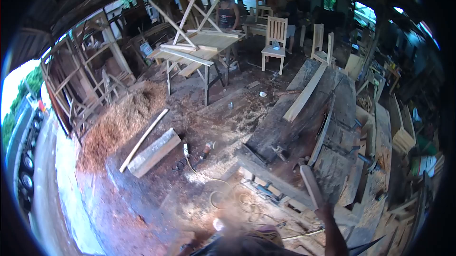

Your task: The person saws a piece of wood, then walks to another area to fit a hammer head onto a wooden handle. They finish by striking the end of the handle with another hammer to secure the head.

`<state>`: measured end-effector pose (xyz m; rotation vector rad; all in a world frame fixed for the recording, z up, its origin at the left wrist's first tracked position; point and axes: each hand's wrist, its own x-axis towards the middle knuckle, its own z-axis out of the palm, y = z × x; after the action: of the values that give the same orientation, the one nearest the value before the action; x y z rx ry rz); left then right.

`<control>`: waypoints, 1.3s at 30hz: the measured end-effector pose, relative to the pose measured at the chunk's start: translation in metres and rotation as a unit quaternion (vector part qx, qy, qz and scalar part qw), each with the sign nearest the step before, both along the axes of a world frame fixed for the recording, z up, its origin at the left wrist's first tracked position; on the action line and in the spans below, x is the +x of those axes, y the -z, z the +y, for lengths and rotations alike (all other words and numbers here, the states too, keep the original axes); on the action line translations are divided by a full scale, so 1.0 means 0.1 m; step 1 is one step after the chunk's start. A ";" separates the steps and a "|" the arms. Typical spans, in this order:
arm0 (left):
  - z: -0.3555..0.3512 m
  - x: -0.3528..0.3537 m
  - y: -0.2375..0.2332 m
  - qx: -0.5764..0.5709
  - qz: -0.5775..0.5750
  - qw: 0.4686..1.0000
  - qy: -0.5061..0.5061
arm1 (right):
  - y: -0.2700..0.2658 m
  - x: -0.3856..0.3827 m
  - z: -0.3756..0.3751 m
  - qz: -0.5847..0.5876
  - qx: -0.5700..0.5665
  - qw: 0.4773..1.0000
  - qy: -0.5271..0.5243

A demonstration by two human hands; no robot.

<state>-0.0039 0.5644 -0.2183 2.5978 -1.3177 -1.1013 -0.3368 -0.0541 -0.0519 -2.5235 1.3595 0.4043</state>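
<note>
My right hand (pixel 325 212) is at the lower right, its fingers closed round the near end of a short, pale wooden board (pixel 311 186). The board slants up and away over the dark workbench (pixel 268 135), its far end close to a small tool on the bench top. My left hand (pixel 188 246) appears only as a dark, blurred shape at the bottom edge, beside a piece of wood (pixel 181 241). Its fingers cannot be made out.
Clamps (pixel 368 160) and a long plank (pixel 306 92) lie on the bench. A power tool (pixel 207 149) with a cord, a thick beam (pixel 154 153) and a sawdust heap (pixel 126 118) are on the floor. Beyond stand a table (pixel 207 66), a chair (pixel 274 42) and two people.
</note>
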 end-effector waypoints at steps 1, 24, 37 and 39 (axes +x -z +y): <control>0.13 0.14 0.05 -0.005 0.029 0.998 -0.049 | 0.53 -0.16 0.01 -0.099 -0.094 0.990 0.018; -0.19 1.72 -1.31 -0.363 0.536 0.557 -0.521 | -1.21 2.64 2.25 -0.064 0.123 0.932 -0.334; 0.79 0.99 -1.35 -0.517 0.431 0.258 -0.693 | -1.04 4.62 2.59 -0.332 -0.026 0.668 -0.665; 0.91 0.88 -1.04 -0.536 0.373 0.251 -0.715 | -1.24 4.82 2.57 -0.321 0.057 0.739 -0.590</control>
<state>0.0836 0.6554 -0.1140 0.7816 0.6407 -0.3432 0.1451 0.2031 0.0724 -2.6487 -0.5942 -0.2129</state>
